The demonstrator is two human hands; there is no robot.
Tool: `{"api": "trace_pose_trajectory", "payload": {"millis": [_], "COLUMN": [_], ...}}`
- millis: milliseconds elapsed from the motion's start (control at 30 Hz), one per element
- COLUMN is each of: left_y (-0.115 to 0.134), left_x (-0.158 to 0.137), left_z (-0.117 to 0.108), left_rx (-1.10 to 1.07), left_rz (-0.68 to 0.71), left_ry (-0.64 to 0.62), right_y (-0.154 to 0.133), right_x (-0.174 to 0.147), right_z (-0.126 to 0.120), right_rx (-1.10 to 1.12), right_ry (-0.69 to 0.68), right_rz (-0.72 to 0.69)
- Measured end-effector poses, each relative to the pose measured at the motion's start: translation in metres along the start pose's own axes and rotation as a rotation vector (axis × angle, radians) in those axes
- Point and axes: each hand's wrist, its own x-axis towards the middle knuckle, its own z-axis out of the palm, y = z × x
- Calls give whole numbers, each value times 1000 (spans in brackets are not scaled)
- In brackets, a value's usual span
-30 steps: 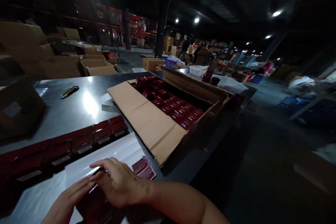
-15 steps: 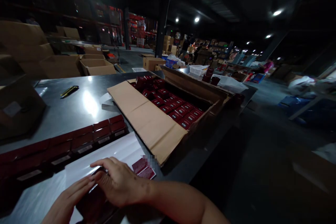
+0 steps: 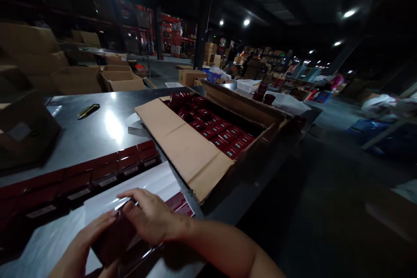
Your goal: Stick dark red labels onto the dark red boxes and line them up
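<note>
Between my two hands is a dark red, glossy box (image 3: 114,239), low in the view over a white sheet. My left hand (image 3: 83,243) grips its left side, with the fingers along the upper edge. Across its top right lies my right hand (image 3: 150,217), thumb and fingers bent round the edge. The white sheet (image 3: 159,176) carries dark red printed labels (image 3: 180,203), partly behind my right wrist. A row of similar dark red boxes (image 3: 104,171) stands on the metal table just beyond my left hand.
An open cardboard carton (image 3: 185,143) holding many dark red boxes stands on the metal table (image 3: 81,134). A yellow and black cutter (image 3: 88,111) lies at the back left, near a brown carton (image 3: 26,130). White baskets (image 3: 249,85) stand behind the open carton.
The box between my hands has tilted, and more of its dark red face shows. My right hand has shifted slightly right and up, with its thumb on the edge.
</note>
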Motion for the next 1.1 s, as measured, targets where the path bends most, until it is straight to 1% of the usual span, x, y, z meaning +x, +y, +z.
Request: {"api": "trace_pose_trajectory", "payload": {"millis": [67,100,133,200,233,367,467,567,667,733,800,867,933,967,1000,1067,1100], "left_y": [17,26,34,42,43,41,41,40,39,40,40,40,37,36,34,31,30], "left_x": [4,8,14,25,30,37,36,34,32,33,35,39,43,45,47,49,49], "left_z": [-4,-6,-7,-9,-10,-13,-13,-11,-8,-7,-9,-12,-15,-16,-16,-15,-14], "left_rx": [31,26,8,-31,-44,-19,33,26,11,-9,-85,-234,-430,-525,-610,-740,-797], "left_rz": [-174,-190,-209,-214,-204,-173,-149,-137,-178,-245,-358,-495,-627,-684,-734,-825,-862], "left_ry": [50,95,109,85,96,97,93,32,-44,-71,-70,-25,45,93,146,235,257], "right_y": [0,1,2,8,11,15,8,1,0,1,2,4,5,6,8,15,18], "right_x": [3,4,6,11,14,19,14,10,8,9,11,14,16,16,17,17,17], "right_z": [-3,-5,-7,-10,-11,-14,-13,-6,-1,-4,-15,-31,-47,-54,-61,-70,-74], "right_rx": [155,240,315,375,385,385,307,162,52,58,107,84,-50,-128,-195,-291,-330], "right_ry": [-24,-36,-50,-7,-5,20,95,194,234,196,169,217,258,226,154,-37,-114], "right_rz": [67,110,131,123,125,120,98,50,1,-27,-61,-110,-151,-152,-143,-112,-95]}}
